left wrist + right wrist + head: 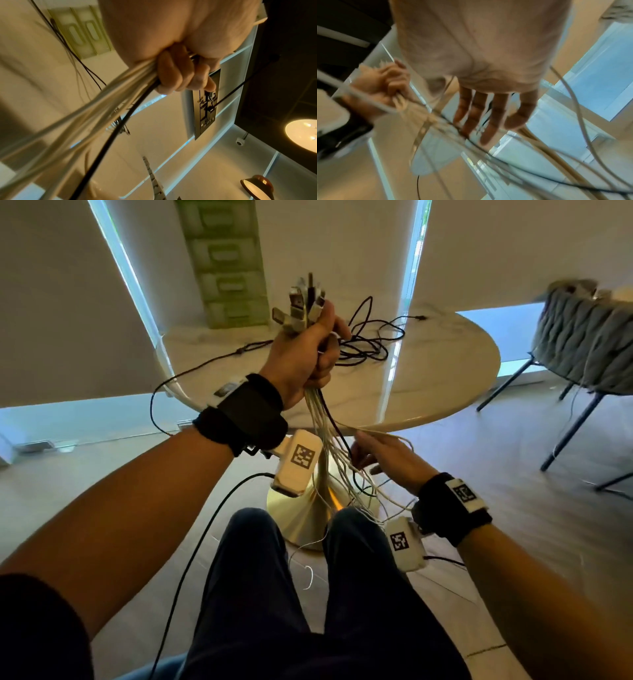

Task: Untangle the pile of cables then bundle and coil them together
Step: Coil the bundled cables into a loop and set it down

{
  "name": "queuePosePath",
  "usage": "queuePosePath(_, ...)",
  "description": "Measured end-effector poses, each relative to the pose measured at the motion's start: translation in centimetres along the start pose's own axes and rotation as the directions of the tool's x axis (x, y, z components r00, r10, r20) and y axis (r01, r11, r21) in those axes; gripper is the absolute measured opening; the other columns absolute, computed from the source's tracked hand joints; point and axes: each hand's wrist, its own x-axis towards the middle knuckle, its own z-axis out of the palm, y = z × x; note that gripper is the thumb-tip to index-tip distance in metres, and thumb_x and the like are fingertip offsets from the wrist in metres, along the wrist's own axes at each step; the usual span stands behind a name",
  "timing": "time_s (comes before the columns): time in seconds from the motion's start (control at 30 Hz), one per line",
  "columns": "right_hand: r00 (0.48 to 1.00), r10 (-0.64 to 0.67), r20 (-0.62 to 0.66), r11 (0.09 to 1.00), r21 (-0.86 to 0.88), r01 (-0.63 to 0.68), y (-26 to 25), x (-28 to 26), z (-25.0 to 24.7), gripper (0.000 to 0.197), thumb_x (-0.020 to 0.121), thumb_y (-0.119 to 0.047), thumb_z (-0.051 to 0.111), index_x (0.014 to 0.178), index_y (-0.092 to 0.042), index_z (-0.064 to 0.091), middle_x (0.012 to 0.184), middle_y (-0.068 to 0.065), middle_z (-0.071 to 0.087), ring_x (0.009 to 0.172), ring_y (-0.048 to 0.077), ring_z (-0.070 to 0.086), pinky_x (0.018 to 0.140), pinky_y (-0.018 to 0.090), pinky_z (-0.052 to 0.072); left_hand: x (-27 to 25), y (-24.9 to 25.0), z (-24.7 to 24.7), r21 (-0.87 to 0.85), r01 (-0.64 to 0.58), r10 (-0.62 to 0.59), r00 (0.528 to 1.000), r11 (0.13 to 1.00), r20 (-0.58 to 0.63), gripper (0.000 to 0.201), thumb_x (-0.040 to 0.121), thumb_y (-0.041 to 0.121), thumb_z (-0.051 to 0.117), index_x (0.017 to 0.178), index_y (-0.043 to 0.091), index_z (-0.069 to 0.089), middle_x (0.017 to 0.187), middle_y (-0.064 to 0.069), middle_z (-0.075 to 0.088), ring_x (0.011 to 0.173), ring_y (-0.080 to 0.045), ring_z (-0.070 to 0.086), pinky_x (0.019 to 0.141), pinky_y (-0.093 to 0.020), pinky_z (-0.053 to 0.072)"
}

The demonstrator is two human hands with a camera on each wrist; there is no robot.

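My left hand [310, 350] is raised above the table edge and grips a bundle of white and black cables [329, 433] just below their plugs [301, 302], which stick up out of the fist. In the left wrist view the fingers [173, 75] curl round the bundle [109, 105]. The strands hang down toward the floor. My right hand [383, 455] is lower, with straight fingers [488, 117] among the hanging strands; some cables run across the fingers. A tangle of black cables [370, 340] lies on the table.
The round marble table [445, 364] stands on a brass pedestal base [308, 508] in front of my knees. A grey woven chair [589, 337] is at the right. A black cable [161, 409] droops off the table's left edge. A green glass block panel [226, 261] stands behind.
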Motion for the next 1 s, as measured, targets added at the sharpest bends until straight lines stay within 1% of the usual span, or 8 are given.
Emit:
queuePosePath(0.13, 0.99, -0.067, 0.125, 0.987, 0.155, 0.047, 1.7, 0.0, 0.9, 0.028, 0.09, -0.043, 0.05, 0.103, -0.02, 0.058, 0.096, 0.01, 0.066, 0.091, 0.025, 0.064, 0.077, 0.034, 0.049, 0.9, -1.0, 2.3, 0.032, 0.001, -0.002, 1.0, 1.0, 0.017, 0.042, 0.104, 0.037, 0.034, 0.078, 0.013, 0.057, 0.046, 0.003, 0.033, 0.038, -0.009, 0.023, 0.037, -0.02, 0.02)
queuePosePath(0.27, 0.992, -0.089, 0.089, 0.984, -0.144, 0.101, 1.9, 1.0, 1.8, 0.067, 0.078, -0.048, 0.072, 0.131, -0.02, 0.042, 0.105, 0.008, 0.065, 0.097, 0.023, 0.064, 0.085, 0.039, 0.053, 1.2, -1.7, 4.4, 0.022, 0.011, -0.012, 0.999, 1.0, 0.042, 0.042, 0.104, 0.036, 0.033, 0.077, 0.012, 0.056, 0.046, 0.003, 0.035, 0.038, -0.009, 0.024, 0.037, -0.019, 0.021)
queuePosePath(0.4, 0.99, -0.023, 0.142, 0.964, -0.261, 0.06, 2.3, 1.7, 1.4, 0.007, 0.091, -0.035, 0.06, 0.089, -0.03, 0.056, 0.084, -0.008, 0.061, 0.078, 0.009, 0.06, 0.082, 0.032, 0.048, 1.4, -2.6, 6.8, -0.022, 0.052, -0.05, 0.996, 0.998, 0.075, 0.044, 0.104, 0.038, 0.032, 0.076, 0.012, 0.055, 0.046, 0.003, 0.035, 0.039, -0.01, 0.023, 0.039, -0.021, 0.02)
queuePosePath(0.43, 0.991, 0.028, 0.132, 0.96, -0.279, 0.009, 2.7, 1.6, 0.6, 0.016, 0.094, -0.032, 0.055, 0.079, -0.031, 0.055, 0.08, -0.007, 0.059, 0.074, 0.009, 0.057, 0.081, 0.033, 0.047, 1.5, -2.8, 7.3, -0.041, 0.064, -0.06, 0.995, 0.997, 0.085, 0.044, 0.104, 0.038, 0.032, 0.076, 0.012, 0.055, 0.046, 0.003, 0.035, 0.039, -0.009, 0.024, 0.039, -0.021, 0.02)
queuePosePath(0.6, 0.969, 0.03, -0.244, 0.879, -0.454, -0.142, 4.2, 1.7, -5.5, 0.017, 0.098, -0.042, 0.042, 0.09, -0.034, 0.055, 0.086, -0.004, 0.053, 0.076, 0.014, 0.053, 0.07, 0.03, 0.04, 2.1, -4.2, 8.8, -0.094, 0.104, -0.093, 0.989, 0.99, 0.115, 0.045, 0.104, 0.039, 0.031, 0.076, 0.011, 0.053, 0.046, 0.002, 0.034, 0.041, -0.011, 0.024, 0.046, -0.03, 0.015)
queuePosePath(0.73, 0.79, -0.122, -0.601, 0.747, -0.579, -0.326, 6.0, 1.4, -7.4, 0.031, 0.1, -0.034, 0.042, 0.125, -0.02, 0.052, 0.111, 0.012, 0.051, 0.092, 0.032, 0.058, 0.073, 0.033, 0.038, 2.3, -5.1, 10.1, -0.104, 0.118, -0.103, 0.985, 0.988, 0.141, 0.045, 0.104, 0.037, 0.03, 0.076, 0.011, 0.052, 0.048, 0.003, 0.03, 0.045, -0.013, 0.024, 0.048, -0.03, 0.023)
queuePosePath(0.83, 0.735, -0.06, -0.675, 0.847, -0.425, -0.321, 6.9, 2.0, -8.0, 0.027, 0.101, -0.025, 0.041, 0.123, -0.014, 0.053, 0.111, 0.015, 0.05, 0.078, 0.028, 0.055, 0.07, 0.027, 0.039, 2.7, -5.5, 11.0, -0.069, 0.114, -0.102, 0.982, 0.991, 0.156, 0.045, 0.104, 0.036, 0.029, 0.076, 0.01, 0.052, 0.048, 0.004, 0.028, 0.045, -0.013, 0.024, 0.052, -0.029, 0.033)
queuePosePath(1.0, 0.856, 0.088, -0.509, 0.96, -0.186, -0.209, 8.5, 2.5, -7.5, 0.012, 0.097, -0.022, 0.051, 0.109, -0.023, 0.054, 0.109, 0.011, 0.06, 0.086, 0.02, 0.059, 0.068, 0.021, 0.042, 3.5, -5.8, 11.3, -0.008, 0.109, -0.107, 0.983, 0.994, 0.152, 0.042, 0.104, 0.035, 0.033, 0.077, 0.01, 0.054, 0.049, 0.002, 0.032, 0.049, -0.014, 0.034, 0.065, -0.033, 0.043)
